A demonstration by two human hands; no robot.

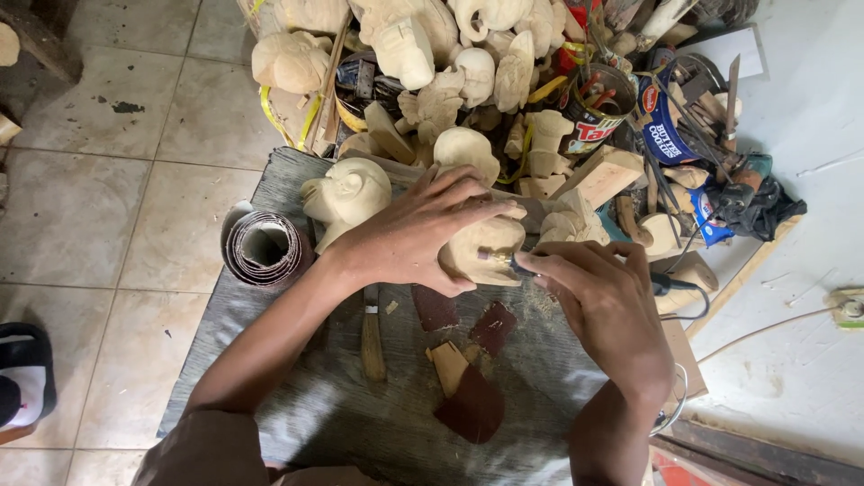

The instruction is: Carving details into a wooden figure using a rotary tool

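From the head camera, your left hand [416,236] curls firmly over a smooth, pale, rounded wood carving [481,252] resting on grey cloth [360,405], while your right hand [605,301] pinches a slim corded rotary tool [513,263] against it, above torn reddish-brown sandpaper scraps [468,396].

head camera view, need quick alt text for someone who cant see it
A person's left hand steadies a pale carved wooden figure on a grey cloth while the right hand presses a corded pen-shaped rotary tool against it. Dark red sandpaper scraps, a wooden-handled knife and a sandpaper roll lie nearby; more pale carvings are piled behind.
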